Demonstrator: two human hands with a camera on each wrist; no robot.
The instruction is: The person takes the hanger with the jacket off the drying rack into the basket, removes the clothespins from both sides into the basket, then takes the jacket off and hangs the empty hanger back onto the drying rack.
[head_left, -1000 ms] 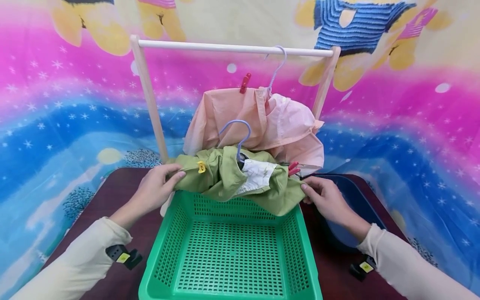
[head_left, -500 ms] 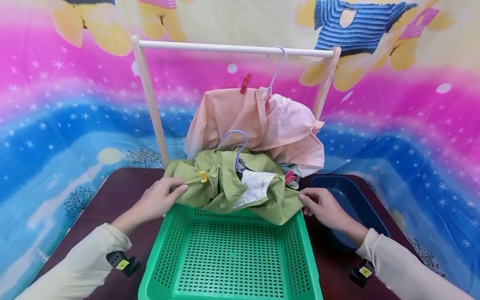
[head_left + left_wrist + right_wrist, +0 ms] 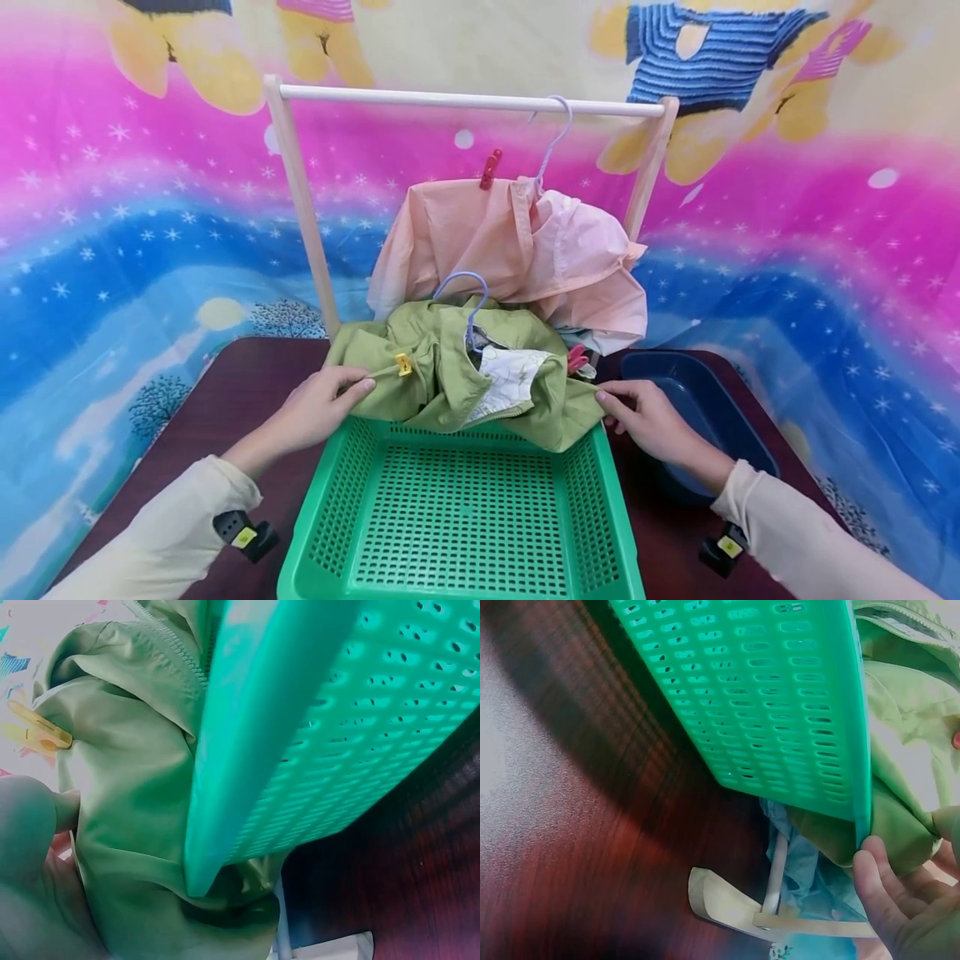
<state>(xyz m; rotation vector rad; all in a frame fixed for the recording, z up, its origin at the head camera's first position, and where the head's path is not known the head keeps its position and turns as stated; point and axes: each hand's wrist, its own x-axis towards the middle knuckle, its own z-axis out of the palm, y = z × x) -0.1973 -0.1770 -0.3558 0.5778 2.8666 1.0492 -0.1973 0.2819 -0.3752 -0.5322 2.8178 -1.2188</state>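
Observation:
A green jacket (image 3: 420, 358) with a white patterned lining and a zip lies across the far rim of the green basket (image 3: 465, 517). My left hand (image 3: 322, 404) pinches its left end, beside a yellow clothespin (image 3: 404, 364) clipped to the fabric. On the other side, my right hand (image 3: 648, 421) pinches the right end near a red clothespin (image 3: 577, 359). From the neck opening rises the hook of a purple hanger (image 3: 472, 292). The left wrist view shows the thumb against the jacket (image 3: 135, 802); in the right wrist view several fingers (image 3: 881, 877) lie at the basket's corner.
Behind, a pink garment (image 3: 465, 233) hangs on a purple hanger from the rack's white bar (image 3: 465, 101), with a red clothespin (image 3: 490, 170) on its shoulder. A dark blue tray (image 3: 697, 400) stands on the dark table (image 3: 255, 375) at right.
Both hands have drawn the green jacket down and slightly nearer over the basket. Its hanger hook has sunk and shifted a little left. The pink garment stays in place.

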